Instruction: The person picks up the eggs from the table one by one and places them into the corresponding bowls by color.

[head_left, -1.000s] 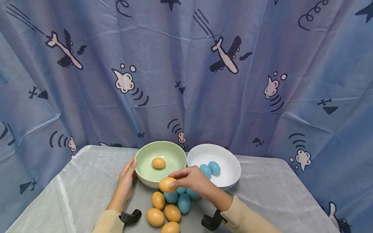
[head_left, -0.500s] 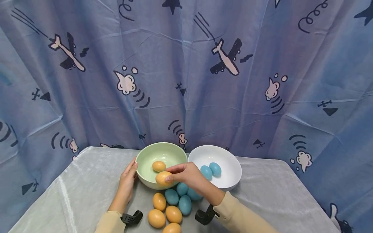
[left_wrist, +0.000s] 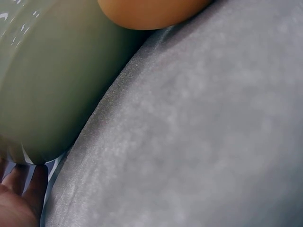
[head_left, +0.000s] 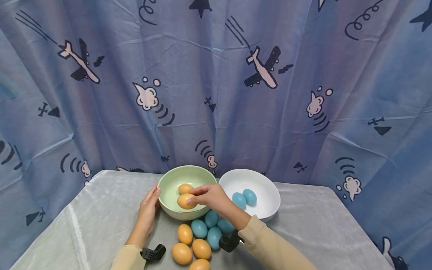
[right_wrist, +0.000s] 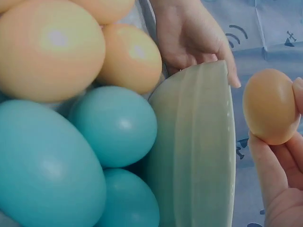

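Note:
An orange egg (head_left: 186, 201) is pinched between thumb and fingertips of my right hand (head_left: 212, 197), over the front part of the green bowl (head_left: 167, 212). Seen from the right wrist, this held egg (right_wrist: 271, 106) is just past the bowl's rim. My left hand (head_left: 148, 206) holds the bowl's left side, its thumb at the rim and its other fingers against the outer wall. Inside the bowl lies another orange egg (head_left: 185, 188). To the right, a white bowl (head_left: 266, 198) contains two blue eggs (head_left: 249, 196).
In front of the green bowl, several blue eggs (head_left: 214, 238) and several orange eggs (head_left: 182, 254) lie close together on the grey cloth (head_left: 101, 225). A patterned blue curtain (head_left: 189, 86) hangs behind the table.
My right hand has carried the orange egg leftward and farther away, from the green bowl's front edge to above its inside. My left hand stays on the bowl.

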`<state>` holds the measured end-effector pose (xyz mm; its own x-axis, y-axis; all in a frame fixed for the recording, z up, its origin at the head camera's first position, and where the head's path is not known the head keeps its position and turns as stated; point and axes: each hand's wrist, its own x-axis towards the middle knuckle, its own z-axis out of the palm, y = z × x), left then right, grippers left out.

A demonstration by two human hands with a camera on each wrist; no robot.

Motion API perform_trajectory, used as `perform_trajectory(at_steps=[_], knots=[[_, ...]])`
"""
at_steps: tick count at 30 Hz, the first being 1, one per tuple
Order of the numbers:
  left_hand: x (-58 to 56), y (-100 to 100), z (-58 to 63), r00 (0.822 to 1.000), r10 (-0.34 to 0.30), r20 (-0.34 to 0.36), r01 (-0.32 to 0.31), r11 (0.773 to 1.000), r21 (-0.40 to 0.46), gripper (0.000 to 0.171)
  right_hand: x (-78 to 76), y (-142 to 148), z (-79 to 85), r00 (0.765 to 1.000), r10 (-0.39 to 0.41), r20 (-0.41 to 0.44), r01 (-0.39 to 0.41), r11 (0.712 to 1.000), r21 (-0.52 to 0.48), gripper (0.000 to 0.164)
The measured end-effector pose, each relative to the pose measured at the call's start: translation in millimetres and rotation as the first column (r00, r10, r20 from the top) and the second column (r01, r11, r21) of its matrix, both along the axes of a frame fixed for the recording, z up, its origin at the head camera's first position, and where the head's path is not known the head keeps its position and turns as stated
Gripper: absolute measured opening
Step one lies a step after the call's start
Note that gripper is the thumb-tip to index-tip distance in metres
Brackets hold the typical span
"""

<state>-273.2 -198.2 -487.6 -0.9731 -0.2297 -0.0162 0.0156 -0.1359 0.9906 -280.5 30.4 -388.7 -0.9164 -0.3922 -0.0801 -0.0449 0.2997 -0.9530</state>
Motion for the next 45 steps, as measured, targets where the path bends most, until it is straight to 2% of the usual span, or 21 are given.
perform_trajectory(at_steps=[10,22,28,39,45], knots=[[0.8,1,0.5,1.0,-0.005,0.002,0.005,1.0,0.003,0.063,-12.5,-11,-8.4,1.0,-0.009,-0.03,0.011,0.998,0.06,0.031],[3.4,1,2.1,1.0,-0.009,0.001,0.009,1.0,0.019,0.063,-27.6,-24,-19.5,0.991,-0.005,-0.132,0.025,0.988,0.152,0.03],[2.1,2,3.2,1.0,-0.013,0.0,0.013,1.0,0.015,0.062,-29.0,-26,-25.5,0.987,0.006,-0.163,0.025,0.981,0.191,0.028],[4.4,0,5.5,1.0,-0.006,0.019,0.006,1.0,0.02,0.063,-31.7,-30,-26.9,0.976,0.063,-0.208,0.0,0.957,0.289,0.028],[4.9,1,5.0,1.0,-0.016,0.015,0.016,1.0,0.019,0.063,-30.6,-30,-27.2,0.974,0.07,-0.216,-0.001,0.952,0.305,0.029]])
